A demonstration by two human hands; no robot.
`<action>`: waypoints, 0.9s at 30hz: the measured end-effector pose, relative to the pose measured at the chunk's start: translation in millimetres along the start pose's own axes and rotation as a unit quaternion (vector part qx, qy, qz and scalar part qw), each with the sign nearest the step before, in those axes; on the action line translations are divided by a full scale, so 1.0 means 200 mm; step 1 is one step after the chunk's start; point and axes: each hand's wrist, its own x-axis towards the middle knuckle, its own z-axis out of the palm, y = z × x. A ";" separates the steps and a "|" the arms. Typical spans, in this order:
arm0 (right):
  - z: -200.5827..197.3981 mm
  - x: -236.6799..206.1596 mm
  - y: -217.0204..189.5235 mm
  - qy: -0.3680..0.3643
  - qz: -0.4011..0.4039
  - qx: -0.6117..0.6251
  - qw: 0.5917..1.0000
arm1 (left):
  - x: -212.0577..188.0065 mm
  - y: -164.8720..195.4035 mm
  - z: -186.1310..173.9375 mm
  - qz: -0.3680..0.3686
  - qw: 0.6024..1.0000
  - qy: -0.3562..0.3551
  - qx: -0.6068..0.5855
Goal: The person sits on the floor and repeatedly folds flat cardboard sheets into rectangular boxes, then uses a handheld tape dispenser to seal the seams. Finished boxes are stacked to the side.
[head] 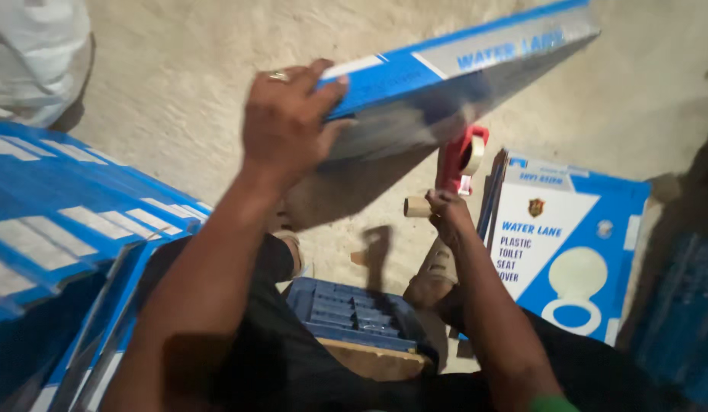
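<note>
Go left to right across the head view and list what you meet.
Stack of flat blue cartons → left hand gripping a raised blue carton → right hand holding a red tape dispenser → blue and white carton leaning upright → dark blue crate.

Box stack (72, 206) left, box (567, 244) right.
</note>
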 end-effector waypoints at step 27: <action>0.94 -0.49 -0.58 0.049 -0.201 -0.177 0.962 | -0.12 0.10 -0.02 0.002 0.999 0.040 0.000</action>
